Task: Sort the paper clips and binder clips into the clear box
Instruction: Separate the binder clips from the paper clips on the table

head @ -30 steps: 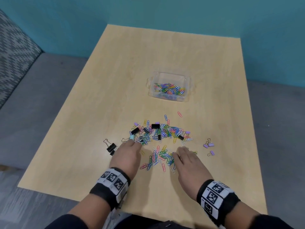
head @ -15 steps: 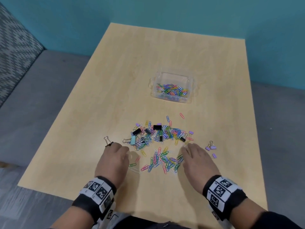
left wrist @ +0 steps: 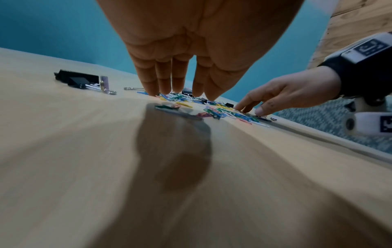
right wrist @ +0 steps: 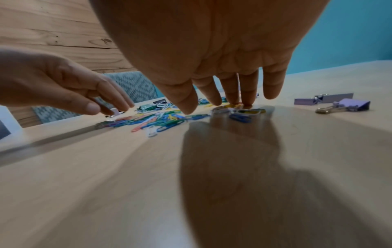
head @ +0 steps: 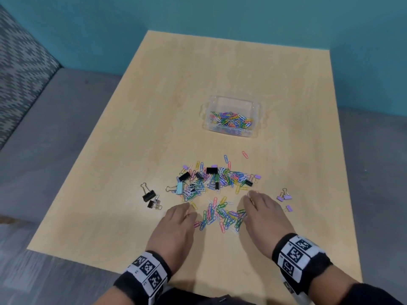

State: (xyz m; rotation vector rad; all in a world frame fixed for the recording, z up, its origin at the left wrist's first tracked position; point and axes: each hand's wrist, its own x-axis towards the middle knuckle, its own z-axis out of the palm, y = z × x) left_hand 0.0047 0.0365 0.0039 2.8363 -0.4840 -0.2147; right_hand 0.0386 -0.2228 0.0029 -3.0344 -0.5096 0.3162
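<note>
A clear box [head: 253,119] sits mid-table with several coloured paper clips in it. Nearer me lies a mixed pile of paper clips and black binder clips [head: 214,178]. A smaller heap of paper clips [head: 222,214] lies between my hands. My left hand [head: 189,209] rests its straight fingertips on the table at the heap's left edge, as the left wrist view shows [left wrist: 178,94]. My right hand [head: 250,198] touches clips at the heap's right edge with straight fingers [right wrist: 233,100]. Neither hand holds anything.
Two black binder clips [head: 150,198] lie left of my left hand. Three purple binder clips [head: 285,200] lie right of my right hand. A teal binder clip [head: 178,187] sits at the pile's left. The wooden table [head: 198,84] ends close behind my wrists.
My left hand slid right, off the black binder clips, to the left edge of the small heap. My right hand has barely moved.
</note>
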